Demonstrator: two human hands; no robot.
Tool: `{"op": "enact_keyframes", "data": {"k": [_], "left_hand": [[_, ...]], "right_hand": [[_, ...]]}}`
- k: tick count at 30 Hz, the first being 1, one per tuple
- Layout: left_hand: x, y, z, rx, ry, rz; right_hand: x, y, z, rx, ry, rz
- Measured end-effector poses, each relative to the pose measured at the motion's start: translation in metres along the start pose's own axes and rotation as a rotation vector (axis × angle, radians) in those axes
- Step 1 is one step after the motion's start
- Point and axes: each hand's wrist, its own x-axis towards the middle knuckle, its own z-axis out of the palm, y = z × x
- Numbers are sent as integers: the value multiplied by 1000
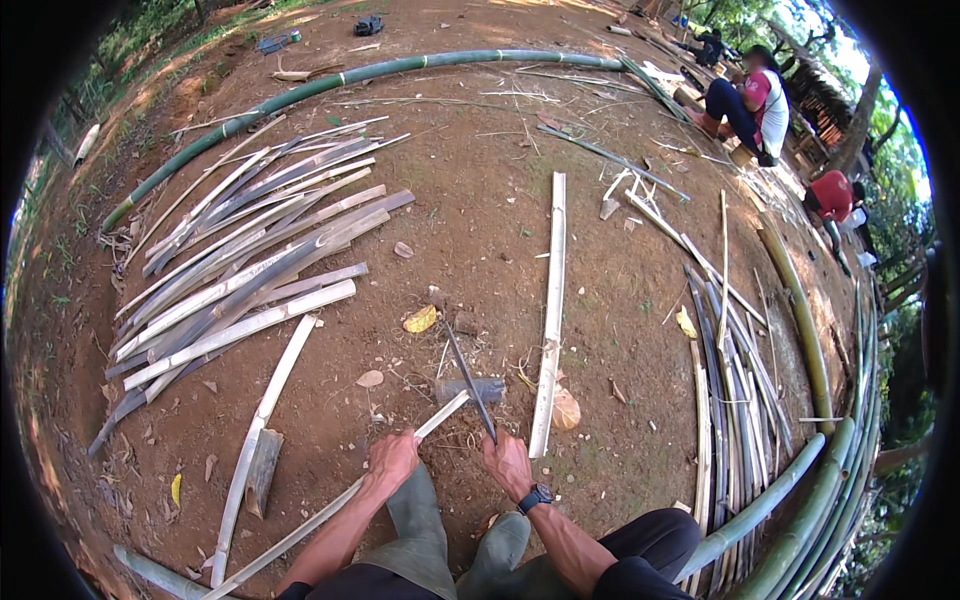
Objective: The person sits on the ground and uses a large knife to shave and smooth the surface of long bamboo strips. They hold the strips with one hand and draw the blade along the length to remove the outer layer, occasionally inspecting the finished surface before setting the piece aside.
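My left hand (pixel 393 460) is closed round a long pale split bamboo strip (pixel 442 415), which slants from beside my left leg up toward the middle. In my right hand (pixel 508 465), fingers wrapped round the handle, is a long-bladed knife (pixel 466 370) pointing away from me. The blade crosses close to the strip's far end; whether they touch I cannot tell. Beneath both, a short dark piece of log or bamboo (pixel 493 389) lies on the ground. My right wrist wears a dark watch (pixel 541 494).
Split bamboo strips (pixel 240 290) are piled at left, more (pixel 735 400) at right. One split length (pixel 552 310) lies right of the knife. Green bamboo poles (pixel 810 510) lie at lower right; another pole (pixel 400 66) arcs across the back. Two people (pixel 745 105) are at the far right.
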Motion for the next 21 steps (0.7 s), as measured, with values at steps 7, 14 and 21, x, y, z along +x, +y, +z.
{"op": "enact_keyframes", "data": {"k": [7, 14, 21], "left_hand": [[0, -1, -2, -33, 62, 56], [-1, 5, -6, -160, 7, -7], [0, 4, -9, -161, -3, -23]], "right_hand": [[2, -4, 1, 24, 46, 11], [3, -8, 0, 70, 63, -3], [3, -12, -6, 83, 37, 88]]}}
